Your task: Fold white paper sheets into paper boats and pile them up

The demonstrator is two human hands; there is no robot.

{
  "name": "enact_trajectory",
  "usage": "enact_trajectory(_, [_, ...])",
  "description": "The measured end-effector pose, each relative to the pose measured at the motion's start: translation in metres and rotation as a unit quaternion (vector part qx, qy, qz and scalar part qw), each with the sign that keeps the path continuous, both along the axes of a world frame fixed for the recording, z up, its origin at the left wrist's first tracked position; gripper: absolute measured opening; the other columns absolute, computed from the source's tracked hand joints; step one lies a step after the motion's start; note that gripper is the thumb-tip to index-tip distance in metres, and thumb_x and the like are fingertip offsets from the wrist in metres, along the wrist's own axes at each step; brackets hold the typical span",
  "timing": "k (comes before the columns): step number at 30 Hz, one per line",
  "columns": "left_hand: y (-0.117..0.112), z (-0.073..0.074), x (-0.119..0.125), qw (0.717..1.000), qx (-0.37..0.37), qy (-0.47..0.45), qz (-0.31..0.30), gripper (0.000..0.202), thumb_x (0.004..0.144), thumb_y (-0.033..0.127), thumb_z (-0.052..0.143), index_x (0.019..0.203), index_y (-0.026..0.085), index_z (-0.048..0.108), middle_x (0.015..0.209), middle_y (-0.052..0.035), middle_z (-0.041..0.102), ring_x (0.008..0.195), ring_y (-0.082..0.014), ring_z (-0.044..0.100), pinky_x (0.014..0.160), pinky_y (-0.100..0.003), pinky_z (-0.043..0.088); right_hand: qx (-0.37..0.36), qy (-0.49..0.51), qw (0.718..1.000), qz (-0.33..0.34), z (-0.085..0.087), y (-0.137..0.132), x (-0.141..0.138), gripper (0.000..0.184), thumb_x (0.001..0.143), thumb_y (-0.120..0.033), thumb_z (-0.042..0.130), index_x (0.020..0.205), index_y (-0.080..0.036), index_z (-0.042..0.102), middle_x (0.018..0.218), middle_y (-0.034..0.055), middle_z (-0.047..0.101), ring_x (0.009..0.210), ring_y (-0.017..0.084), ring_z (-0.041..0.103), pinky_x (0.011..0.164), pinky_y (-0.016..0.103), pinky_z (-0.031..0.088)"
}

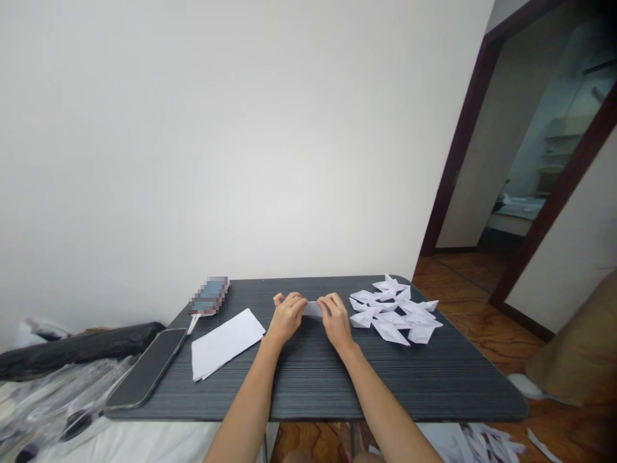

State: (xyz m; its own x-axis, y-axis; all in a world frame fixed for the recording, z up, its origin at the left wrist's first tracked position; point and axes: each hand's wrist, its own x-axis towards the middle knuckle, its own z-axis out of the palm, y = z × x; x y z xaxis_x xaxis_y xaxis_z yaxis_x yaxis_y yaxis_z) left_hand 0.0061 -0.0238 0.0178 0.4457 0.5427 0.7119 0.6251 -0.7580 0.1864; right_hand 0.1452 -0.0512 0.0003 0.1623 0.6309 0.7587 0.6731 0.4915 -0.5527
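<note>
A small folded piece of white paper [313, 309] is held between my two hands over the middle of the dark table. My left hand [288, 315] pinches its left end, and my right hand [334, 317] pinches the right end. Fingers cover both ends, so only the middle strip shows. To the right of my right hand lies a pile of folded paper boats [393, 310]. Left of my left hand rests a short stack of flat white paper sheets [226, 344].
The dark table [318, 392] stands against a white wall. On its left edge lies a black phone [147, 368]; behind it is a blurred-out device [209, 296] with a white cable. More folded paper [486, 444] lies below the table's front right. A doorway opens at right.
</note>
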Motion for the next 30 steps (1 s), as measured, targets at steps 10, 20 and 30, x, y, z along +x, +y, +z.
enact_trajectory(10, [0.009,-0.013,0.016,0.876,-0.263,-0.4,-0.064,0.021,0.069,0.031,0.053,0.078,0.014,0.061,0.077,-0.0072,0.064,0.071,-0.0174,0.06,0.064,-0.026,0.046,-0.151,0.35,0.905,0.187,-0.012,0.021,0.003,0.041,0.063,-0.036,0.058,0.097,-0.014,0.052,0.092,0.0098,0.059,0.082,0.02,0.056,0.067,0.032,0.045])
enact_trajectory(20, [0.013,-0.011,0.009,0.841,-0.349,-0.401,-0.102,0.022,0.065,0.029,0.055,0.077,0.011,0.06,0.056,-0.0024,0.061,0.043,-0.0122,0.053,0.04,-0.021,0.04,-0.218,0.382,0.859,0.262,-0.007,0.015,0.011,0.043,0.063,-0.041,0.057,0.095,-0.012,0.058,0.064,0.0061,0.064,0.045,0.016,0.056,0.041,0.026,0.041])
enact_trajectory(30, [0.014,-0.005,0.004,0.769,-0.441,-0.423,-0.189,0.021,0.064,0.025,0.055,0.078,0.01,0.059,0.046,0.0005,0.056,0.037,-0.0131,0.052,0.035,-0.022,0.037,-0.237,0.423,0.797,0.359,0.003,0.007,0.015,0.034,0.062,-0.027,0.059,0.094,-0.014,0.06,0.062,0.0032,0.063,0.045,0.013,0.054,0.038,0.022,0.039])
